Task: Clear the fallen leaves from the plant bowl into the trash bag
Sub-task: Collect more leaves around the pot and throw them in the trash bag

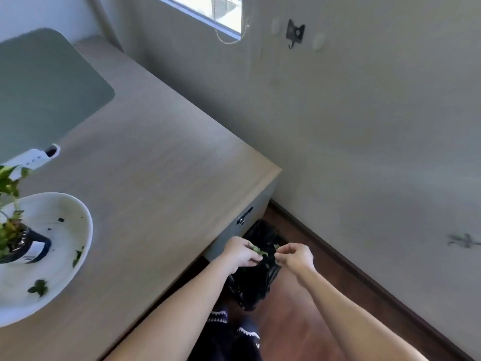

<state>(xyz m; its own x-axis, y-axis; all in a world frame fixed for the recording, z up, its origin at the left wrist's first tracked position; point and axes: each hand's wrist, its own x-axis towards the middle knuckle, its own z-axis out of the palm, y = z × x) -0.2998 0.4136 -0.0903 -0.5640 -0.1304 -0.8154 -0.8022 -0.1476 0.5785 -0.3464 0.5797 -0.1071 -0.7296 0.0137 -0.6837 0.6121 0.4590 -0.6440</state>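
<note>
A white plant bowl (78, 212) sits at the left of the wooden desk, holding a small potted plant (15, 230) and a few fallen leaves (39, 287). A black trash bag (256, 280) stands on the floor past the desk's corner. Both hands hover over its mouth. My left hand (240, 252) pinches green leaves (259, 250) in its fingertips. My right hand (295, 256) is closed in a pinch, with a small leaf bit (276, 246) at its fingertips.
The wooden desk (161, 157) carries a grey-green mat (44, 87) and a white device (33, 157) at the left. A wall (364, 126) with a hook runs along the right. Dark wooden floor (294, 321) lies beside the bag, and my feet show below.
</note>
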